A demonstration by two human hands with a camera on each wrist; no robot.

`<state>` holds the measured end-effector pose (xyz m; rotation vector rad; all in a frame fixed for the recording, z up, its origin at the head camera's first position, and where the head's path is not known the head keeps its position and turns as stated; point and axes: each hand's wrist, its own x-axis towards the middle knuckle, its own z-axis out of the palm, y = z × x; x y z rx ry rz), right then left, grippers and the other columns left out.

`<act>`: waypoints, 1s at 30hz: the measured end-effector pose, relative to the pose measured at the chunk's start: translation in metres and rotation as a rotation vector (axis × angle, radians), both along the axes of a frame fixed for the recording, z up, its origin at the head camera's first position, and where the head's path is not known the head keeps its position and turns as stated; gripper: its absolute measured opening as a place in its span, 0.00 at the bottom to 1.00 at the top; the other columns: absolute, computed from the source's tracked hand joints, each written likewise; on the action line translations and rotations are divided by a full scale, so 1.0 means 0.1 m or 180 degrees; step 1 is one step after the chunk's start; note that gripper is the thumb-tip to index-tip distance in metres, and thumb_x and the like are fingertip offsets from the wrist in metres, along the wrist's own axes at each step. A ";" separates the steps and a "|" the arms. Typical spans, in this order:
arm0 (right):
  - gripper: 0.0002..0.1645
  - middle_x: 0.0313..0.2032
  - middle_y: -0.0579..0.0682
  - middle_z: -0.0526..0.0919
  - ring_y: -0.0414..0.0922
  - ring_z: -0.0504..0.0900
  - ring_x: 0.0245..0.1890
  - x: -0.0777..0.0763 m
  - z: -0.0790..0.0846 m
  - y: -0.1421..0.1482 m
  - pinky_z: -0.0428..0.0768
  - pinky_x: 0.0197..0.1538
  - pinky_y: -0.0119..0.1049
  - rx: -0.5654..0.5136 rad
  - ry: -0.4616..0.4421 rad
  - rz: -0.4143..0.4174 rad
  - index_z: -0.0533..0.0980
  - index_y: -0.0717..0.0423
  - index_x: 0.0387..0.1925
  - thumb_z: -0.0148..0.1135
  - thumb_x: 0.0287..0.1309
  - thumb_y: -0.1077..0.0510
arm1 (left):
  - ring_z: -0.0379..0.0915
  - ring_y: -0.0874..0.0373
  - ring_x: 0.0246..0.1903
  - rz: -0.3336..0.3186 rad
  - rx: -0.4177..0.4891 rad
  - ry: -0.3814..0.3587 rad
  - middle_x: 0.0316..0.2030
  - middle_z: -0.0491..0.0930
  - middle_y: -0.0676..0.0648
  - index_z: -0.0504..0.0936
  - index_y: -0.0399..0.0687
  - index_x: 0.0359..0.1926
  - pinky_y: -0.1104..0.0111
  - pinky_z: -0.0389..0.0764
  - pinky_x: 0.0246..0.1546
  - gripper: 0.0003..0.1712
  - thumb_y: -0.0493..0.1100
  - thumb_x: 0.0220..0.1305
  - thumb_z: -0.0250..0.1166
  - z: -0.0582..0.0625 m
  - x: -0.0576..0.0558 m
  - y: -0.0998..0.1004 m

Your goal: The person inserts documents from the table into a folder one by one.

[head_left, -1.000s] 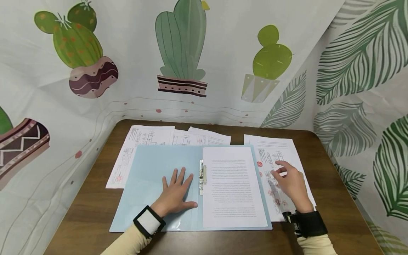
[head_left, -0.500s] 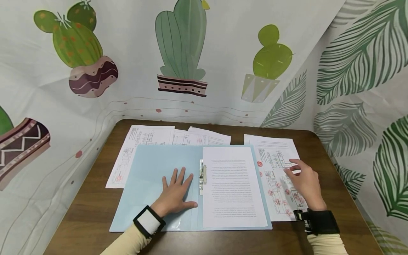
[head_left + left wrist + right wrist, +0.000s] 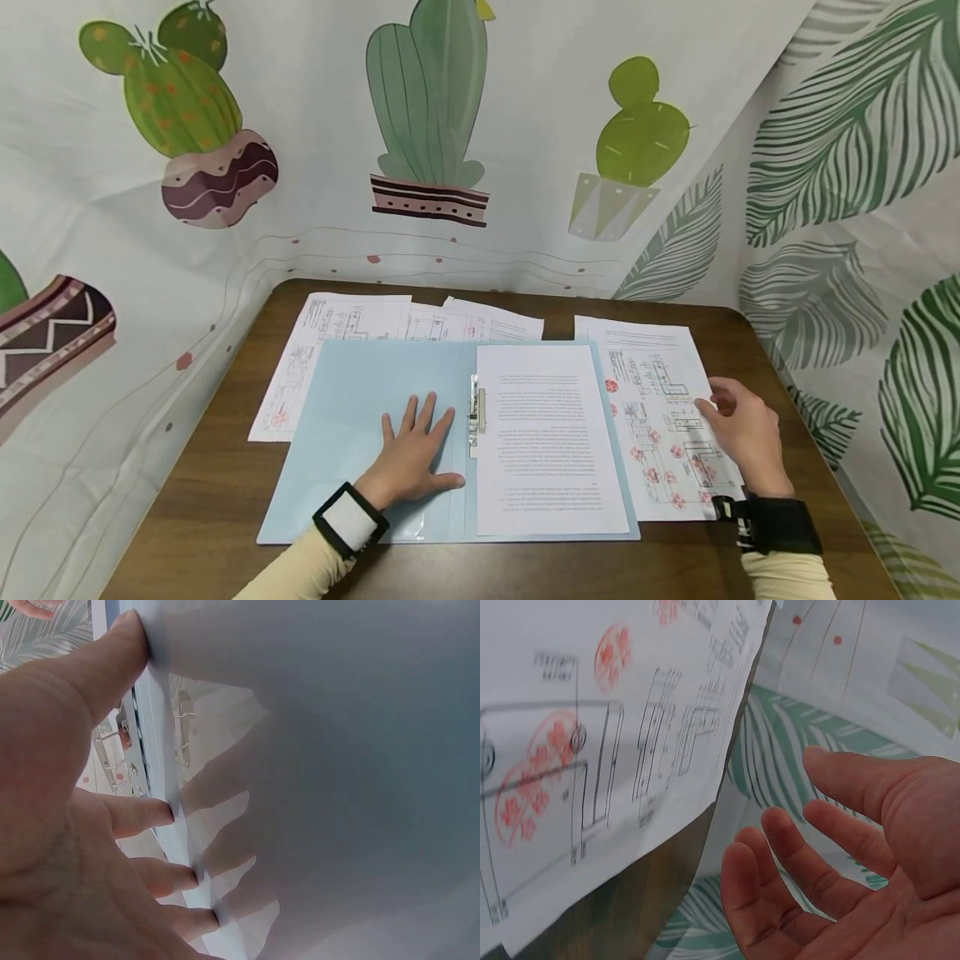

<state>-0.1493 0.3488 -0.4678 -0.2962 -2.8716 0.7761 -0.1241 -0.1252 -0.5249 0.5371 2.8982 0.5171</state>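
A light blue folder point(image 3: 360, 379) lies spread open on the wooden table. My left hand point(image 3: 408, 458) presses on its left cover with straight, spread fingers. In the left wrist view, the fingertips point(image 3: 204, 921) touch the glossy cover. A metal binder clip point(image 3: 477, 412) sits at the spine beside a white page of printed text point(image 3: 547, 450). To the right, a sheet of technical drawings with red stamps point(image 3: 652, 375) reaches partly under the folder. Over that sheet's right edge is my right hand point(image 3: 750, 429), fingers loosely bent; the right wrist view shows nothing between them.
More drawing sheets point(image 3: 360, 312) stick out behind and left of the folder. The brown table point(image 3: 202, 492) ends at a patterned cloth backdrop point(image 3: 540, 167) with cacti and leaves. A dark strap point(image 3: 783, 525) wraps the right wrist.
My right hand has moved rightward across the stamped drawing sheet to its right edge, uncovering more of the drawings. The left hand, folder and papers have stayed in place.
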 end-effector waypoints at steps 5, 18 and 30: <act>0.27 0.47 0.70 0.82 0.64 0.81 0.43 0.01 0.00 0.11 0.72 0.41 0.55 0.0061 0.0028 -0.0085 0.73 0.67 0.64 0.65 0.68 0.59 | 0.39 0.25 0.76 -0.0020 0.0020 -0.0009 0.78 0.50 0.29 0.66 0.42 0.76 0.20 0.45 0.61 0.61 0.70 0.50 0.76 0.01 0.00 0.00; 0.28 0.50 0.70 0.82 0.67 0.80 0.48 0.06 -0.01 0.27 0.74 0.43 0.62 0.0064 -0.0052 -0.0267 0.72 0.68 0.65 0.64 0.69 0.57 | 0.40 0.25 0.76 -0.0009 0.0022 -0.0006 0.78 0.50 0.28 0.66 0.41 0.76 0.20 0.45 0.60 0.61 0.70 0.50 0.76 -0.01 0.00 0.00; 0.29 0.49 0.70 0.81 0.67 0.79 0.47 0.01 -0.04 0.31 0.73 0.44 0.63 0.0041 -0.0128 -0.0223 0.71 0.69 0.65 0.64 0.69 0.56 | 0.40 0.25 0.76 -0.0009 -0.0017 0.0003 0.78 0.50 0.28 0.65 0.42 0.76 0.20 0.46 0.60 0.61 0.70 0.50 0.76 0.00 -0.01 0.01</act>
